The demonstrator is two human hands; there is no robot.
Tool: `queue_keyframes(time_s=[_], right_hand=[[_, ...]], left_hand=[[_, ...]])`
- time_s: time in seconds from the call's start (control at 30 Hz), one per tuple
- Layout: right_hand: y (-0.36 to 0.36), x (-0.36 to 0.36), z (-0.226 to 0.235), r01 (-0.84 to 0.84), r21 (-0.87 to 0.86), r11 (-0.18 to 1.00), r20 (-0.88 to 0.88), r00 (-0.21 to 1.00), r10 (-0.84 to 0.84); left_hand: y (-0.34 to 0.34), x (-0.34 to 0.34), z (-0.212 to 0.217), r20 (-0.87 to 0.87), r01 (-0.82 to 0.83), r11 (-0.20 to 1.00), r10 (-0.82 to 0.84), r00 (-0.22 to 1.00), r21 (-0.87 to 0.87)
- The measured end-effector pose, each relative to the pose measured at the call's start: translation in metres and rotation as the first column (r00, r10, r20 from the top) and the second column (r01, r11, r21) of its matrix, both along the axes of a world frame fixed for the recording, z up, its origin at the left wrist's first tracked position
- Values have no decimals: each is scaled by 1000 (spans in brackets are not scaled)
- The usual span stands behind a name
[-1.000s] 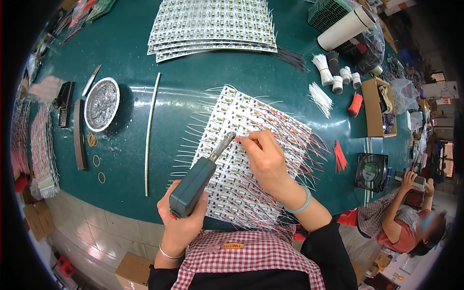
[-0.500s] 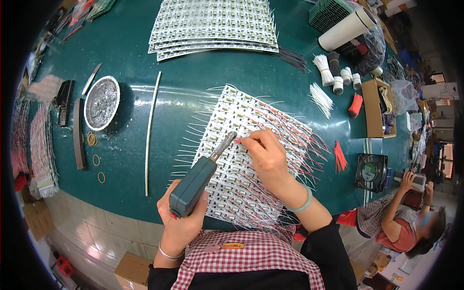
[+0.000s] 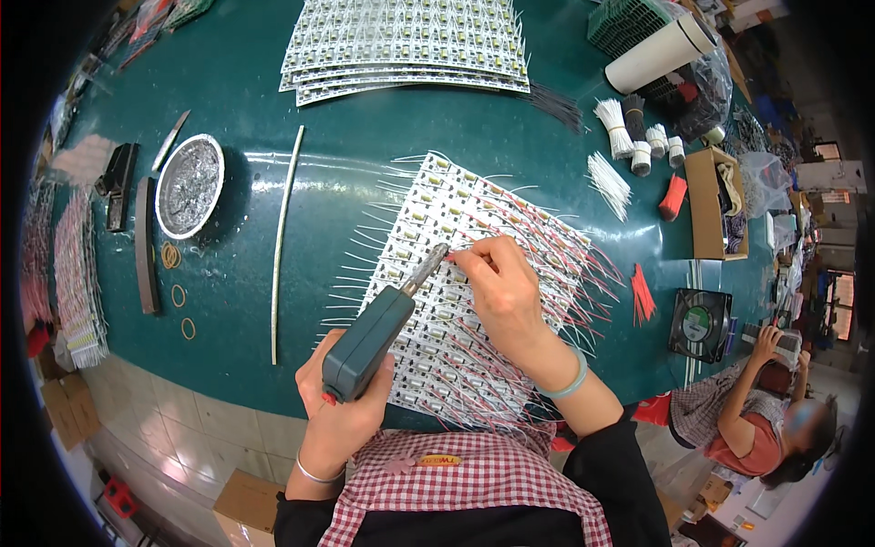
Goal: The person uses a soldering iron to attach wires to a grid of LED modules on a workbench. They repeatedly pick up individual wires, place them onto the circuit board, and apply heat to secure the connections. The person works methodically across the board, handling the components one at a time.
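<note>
My left hand is wrapped round the dark green body of a soldering gun. The gun's metal tip rests at or just above a white circuit board panel covered in rows of small parts. Close to that tip, the thumb and forefinger of my right hand pinch a thin red wire, most of it hidden by the fingers. Many red and white wires stick out across the panel's right half and lower part, while white ones fringe its left edge.
Stacked panels lie at the back. On the left are a bowl of grey metal scraps, a dark bar and rubber bands. To the right sit wire bundles, loose red wires, a small fan and a co-worker.
The gun and both hands have barely moved; the tip stays beside my right fingertips. The whole view has shifted slightly.
</note>
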State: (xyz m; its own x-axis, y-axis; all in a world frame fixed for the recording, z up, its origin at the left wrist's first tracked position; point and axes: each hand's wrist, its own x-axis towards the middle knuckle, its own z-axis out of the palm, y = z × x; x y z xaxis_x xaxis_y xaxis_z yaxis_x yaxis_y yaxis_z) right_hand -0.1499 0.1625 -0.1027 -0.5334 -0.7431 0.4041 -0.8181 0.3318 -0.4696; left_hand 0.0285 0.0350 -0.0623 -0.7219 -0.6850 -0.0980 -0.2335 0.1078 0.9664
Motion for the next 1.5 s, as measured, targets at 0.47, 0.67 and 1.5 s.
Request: queue_keyframes(time_s=[0.47,0.67,1.5], right_hand=[[1,0,0,-20,41,999,-43,999,22],[1,0,0,-11,40,999,-60,998,14],[13,17,21,9,-17,1000,-48,999,-10]], left_hand=[[-8,2,2,54,64,997,-61,997,-49],[-8,6,5,-59,-52,997,49,997,-63],[-6,30,-1,7,-105,993,105,994,55]])
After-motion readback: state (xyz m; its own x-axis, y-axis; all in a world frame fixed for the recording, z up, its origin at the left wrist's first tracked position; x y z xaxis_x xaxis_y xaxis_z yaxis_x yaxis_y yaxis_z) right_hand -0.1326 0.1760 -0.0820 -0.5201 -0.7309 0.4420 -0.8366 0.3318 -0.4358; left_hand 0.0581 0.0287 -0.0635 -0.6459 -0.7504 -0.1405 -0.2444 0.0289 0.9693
